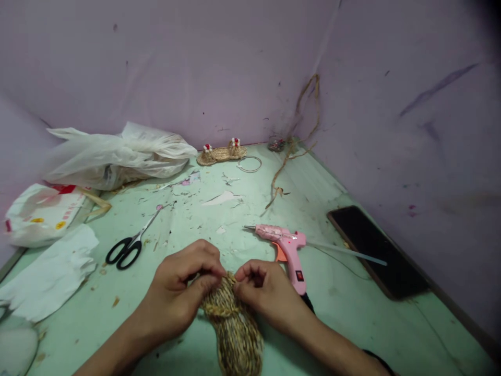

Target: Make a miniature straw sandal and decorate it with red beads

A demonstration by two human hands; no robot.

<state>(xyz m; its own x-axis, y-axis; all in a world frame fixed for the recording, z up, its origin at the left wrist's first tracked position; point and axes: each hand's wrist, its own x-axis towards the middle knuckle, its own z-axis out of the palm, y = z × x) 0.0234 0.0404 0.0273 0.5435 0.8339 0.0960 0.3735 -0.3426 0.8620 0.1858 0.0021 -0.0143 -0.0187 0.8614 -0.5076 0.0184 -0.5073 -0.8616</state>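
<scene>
A braided straw slipper (pixel 239 339) lies upright before me, its rounded end pointing away and a twisted straw band crossing it. My left hand (pixel 187 284) pinches the far end of the slipper from the left, thumb and forefinger pressed together. From the right, my right hand (pixel 270 292) pinches the same edge, its fingertips almost meeting the left ones. Whatever fine strand may sit between the fingertips is too small to make out. Just beyond the right hand lies a pink glue gun (pixel 287 245) with an orange trigger and a clear glue stick in its back.
Black-handled scissors (pixel 131 245) and white paper (pixel 50 269) are on the left. A plastic bag (pixel 121 156), a small pair of straw slippers with flowers (pixel 222 153) and a wire ring (pixel 249 164) stand by the wall. Right are straw strands (pixel 284 162) and a phone (pixel 376 250).
</scene>
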